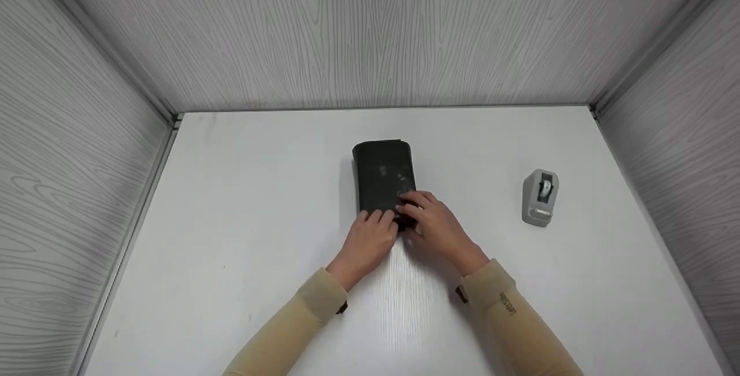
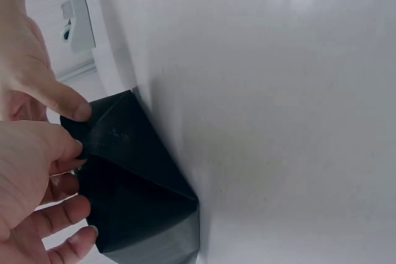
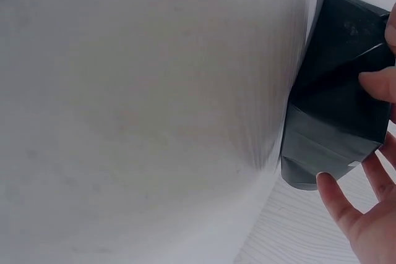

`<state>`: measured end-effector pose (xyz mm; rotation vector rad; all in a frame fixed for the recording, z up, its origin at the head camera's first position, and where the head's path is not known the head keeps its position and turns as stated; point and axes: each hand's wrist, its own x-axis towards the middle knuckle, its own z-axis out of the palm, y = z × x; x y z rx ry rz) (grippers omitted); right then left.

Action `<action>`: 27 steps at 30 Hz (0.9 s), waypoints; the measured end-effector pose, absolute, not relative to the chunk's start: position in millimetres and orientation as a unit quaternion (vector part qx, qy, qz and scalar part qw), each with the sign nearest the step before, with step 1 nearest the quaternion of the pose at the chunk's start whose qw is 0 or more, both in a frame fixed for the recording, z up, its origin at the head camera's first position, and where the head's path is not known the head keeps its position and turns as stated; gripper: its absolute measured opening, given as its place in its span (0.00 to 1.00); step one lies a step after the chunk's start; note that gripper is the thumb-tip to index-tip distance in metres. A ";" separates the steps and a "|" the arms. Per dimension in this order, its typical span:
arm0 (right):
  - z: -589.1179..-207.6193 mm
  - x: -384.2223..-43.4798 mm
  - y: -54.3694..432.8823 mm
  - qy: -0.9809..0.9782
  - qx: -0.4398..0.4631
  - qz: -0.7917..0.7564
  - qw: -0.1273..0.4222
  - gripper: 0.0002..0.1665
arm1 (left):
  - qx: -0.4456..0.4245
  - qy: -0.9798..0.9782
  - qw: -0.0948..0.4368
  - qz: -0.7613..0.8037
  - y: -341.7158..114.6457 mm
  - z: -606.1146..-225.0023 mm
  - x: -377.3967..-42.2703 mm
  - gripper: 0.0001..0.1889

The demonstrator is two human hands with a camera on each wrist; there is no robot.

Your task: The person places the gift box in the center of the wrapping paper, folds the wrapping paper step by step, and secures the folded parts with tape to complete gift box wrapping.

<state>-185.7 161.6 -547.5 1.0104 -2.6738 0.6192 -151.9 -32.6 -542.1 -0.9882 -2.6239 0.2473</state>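
Note:
A box wrapped in dark black paper (image 1: 381,176) lies lengthwise in the middle of the table. Its near end shows creased, slanting folds of paper (image 2: 130,143) in the left wrist view. At the near left corner my left hand (image 1: 370,243) has its fingers bent over the top edge, and its thumb pinches the paper at the end. My right hand (image 1: 436,228) grips the near right corner, fingers on the top and side, thumb against the folded end. In the right wrist view, the fingers of the right hand (image 3: 377,227) spread along the box's side.
A grey tape dispenser (image 1: 540,198) with a roll in it stands on the right part of the white table (image 1: 243,214). Wood-grain panels (image 1: 370,34) enclose the table at the back and on both sides.

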 end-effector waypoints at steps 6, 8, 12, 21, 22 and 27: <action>-547.6 -184.8 157.4 -0.918 0.330 0.192 0.105 0.28 | -0.347 -0.919 0.165 0.089 -32.4 -538.8 -157.6 0.06; -548.2 -185.2 154.9 -0.918 0.330 0.187 0.115 0.27 | -0.346 -0.919 0.166 0.090 -32.6 -538.9 -158.8 0.07; -548.9 -186.4 150.6 -0.917 0.327 0.189 0.128 0.27 | -0.343 -0.918 0.175 0.093 -34.0 -541.0 -160.4 0.07; -550.4 -187.9 147.3 -0.921 0.314 0.188 0.132 0.23 | -0.324 -0.926 0.189 0.037 -39.9 -547.3 -161.8 0.06; -551.0 -188.2 147.3 -0.920 0.315 0.192 0.134 0.22 | -0.319 -0.928 0.190 0.023 -41.1 -547.7 -162.2 0.07; -553.0 -189.5 148.0 -0.913 0.322 0.204 0.143 0.24 | -0.289 -0.942 0.170 -0.018 -49.9 -546.1 -166.5 0.17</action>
